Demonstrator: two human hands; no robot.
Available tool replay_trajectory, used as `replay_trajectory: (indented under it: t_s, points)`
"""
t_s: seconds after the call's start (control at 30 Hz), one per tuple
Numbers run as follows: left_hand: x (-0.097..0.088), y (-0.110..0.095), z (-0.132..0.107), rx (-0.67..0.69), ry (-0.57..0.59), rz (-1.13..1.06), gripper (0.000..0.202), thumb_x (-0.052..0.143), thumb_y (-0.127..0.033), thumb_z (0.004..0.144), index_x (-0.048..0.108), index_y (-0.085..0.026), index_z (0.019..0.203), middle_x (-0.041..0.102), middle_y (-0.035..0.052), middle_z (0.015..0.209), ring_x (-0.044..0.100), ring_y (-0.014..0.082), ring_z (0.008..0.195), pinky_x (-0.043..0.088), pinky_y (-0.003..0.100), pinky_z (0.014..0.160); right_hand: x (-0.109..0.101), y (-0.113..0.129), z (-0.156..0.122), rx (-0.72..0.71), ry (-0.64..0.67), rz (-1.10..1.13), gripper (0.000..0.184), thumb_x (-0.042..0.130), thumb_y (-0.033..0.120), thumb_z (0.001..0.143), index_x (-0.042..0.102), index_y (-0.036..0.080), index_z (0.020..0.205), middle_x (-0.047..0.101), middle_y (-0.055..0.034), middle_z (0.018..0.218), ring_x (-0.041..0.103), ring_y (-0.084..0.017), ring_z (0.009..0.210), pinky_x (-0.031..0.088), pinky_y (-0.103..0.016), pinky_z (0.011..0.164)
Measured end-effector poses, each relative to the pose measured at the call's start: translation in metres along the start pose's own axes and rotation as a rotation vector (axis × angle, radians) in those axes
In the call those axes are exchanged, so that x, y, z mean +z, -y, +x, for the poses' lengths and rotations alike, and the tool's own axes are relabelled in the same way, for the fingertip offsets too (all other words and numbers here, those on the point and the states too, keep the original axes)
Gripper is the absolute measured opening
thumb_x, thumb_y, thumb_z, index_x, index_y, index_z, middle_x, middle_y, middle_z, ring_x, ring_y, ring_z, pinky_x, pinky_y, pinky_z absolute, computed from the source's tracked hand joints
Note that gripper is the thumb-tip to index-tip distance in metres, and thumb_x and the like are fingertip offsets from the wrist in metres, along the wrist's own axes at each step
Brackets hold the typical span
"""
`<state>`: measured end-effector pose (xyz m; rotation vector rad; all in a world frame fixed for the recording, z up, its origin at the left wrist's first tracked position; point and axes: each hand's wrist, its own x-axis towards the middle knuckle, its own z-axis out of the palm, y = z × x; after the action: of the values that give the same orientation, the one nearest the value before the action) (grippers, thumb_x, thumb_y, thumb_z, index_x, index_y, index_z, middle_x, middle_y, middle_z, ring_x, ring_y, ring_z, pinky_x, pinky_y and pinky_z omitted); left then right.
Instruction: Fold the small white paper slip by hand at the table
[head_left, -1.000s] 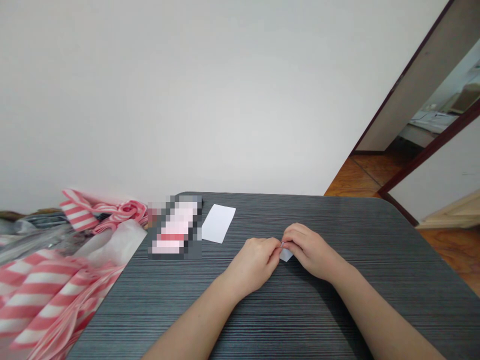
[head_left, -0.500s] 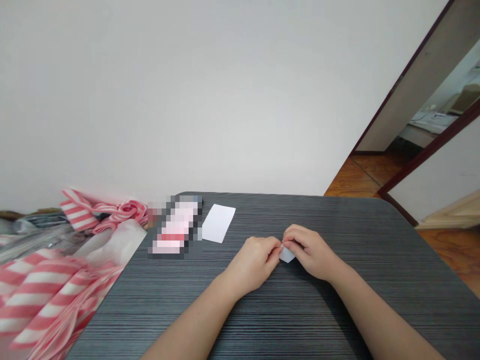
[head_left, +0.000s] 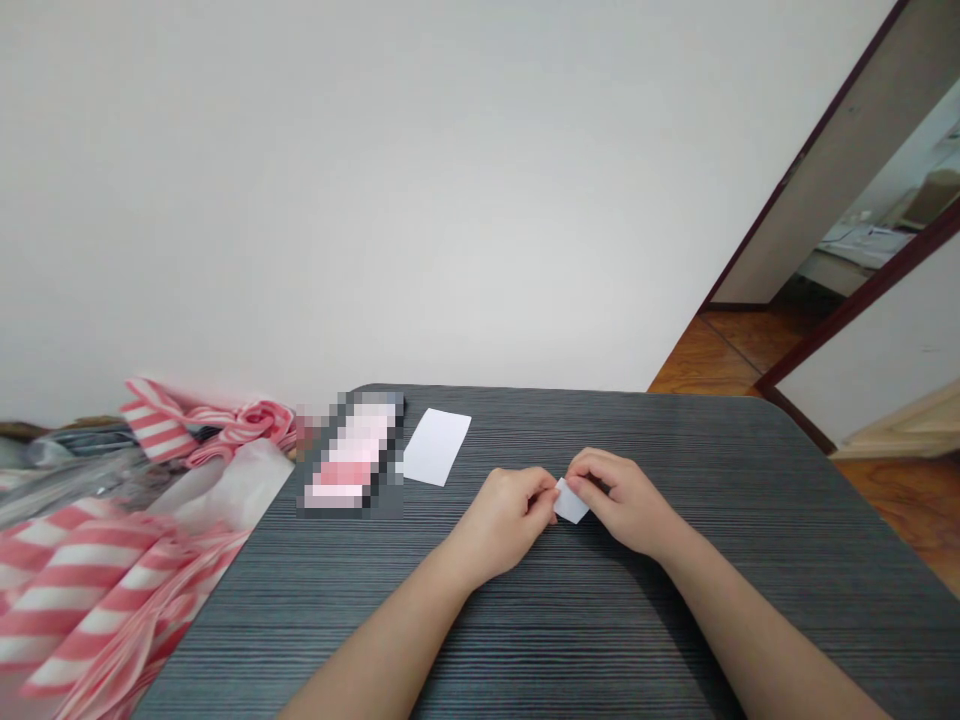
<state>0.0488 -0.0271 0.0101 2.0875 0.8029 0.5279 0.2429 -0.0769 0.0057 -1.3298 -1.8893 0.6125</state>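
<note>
Left hand (head_left: pixel 501 525) had shifted; it and right hand (head_left: pixel 621 502) pinched paper (head_left: pixel 573 503). Wall (head_left: pixel 450 200) stood beyond far edge of tabletop (head_left: pixel 555 640).

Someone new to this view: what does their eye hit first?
Probably the pink-and-white striped fabric heaped at far left, beside the dark table. Then the left hand and right hand, holding a small white paper near the table's middle. A larger white sheet lies beyond them, to the left.
</note>
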Motion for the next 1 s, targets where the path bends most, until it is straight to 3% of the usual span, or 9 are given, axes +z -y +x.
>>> replay_trajectory:
  t_s: [1.0]
  points:
    - [-0.0011,-0.0002,0.002,-0.158,0.011,-0.283,0.023,0.048,-0.032,0.09,0.058,-0.017,0.075,0.069,0.0019,0.07,0.058,0.0105,0.053,0.044,0.02,0.052,-0.0029,-0.004,0.0004,0.068,0.022,-0.023,0.02,0.052,0.018,0.094,0.059,0.019,0.075,0.061,-0.0009,0.076,0.056,-0.015,0.072,0.041,-0.027,0.068]
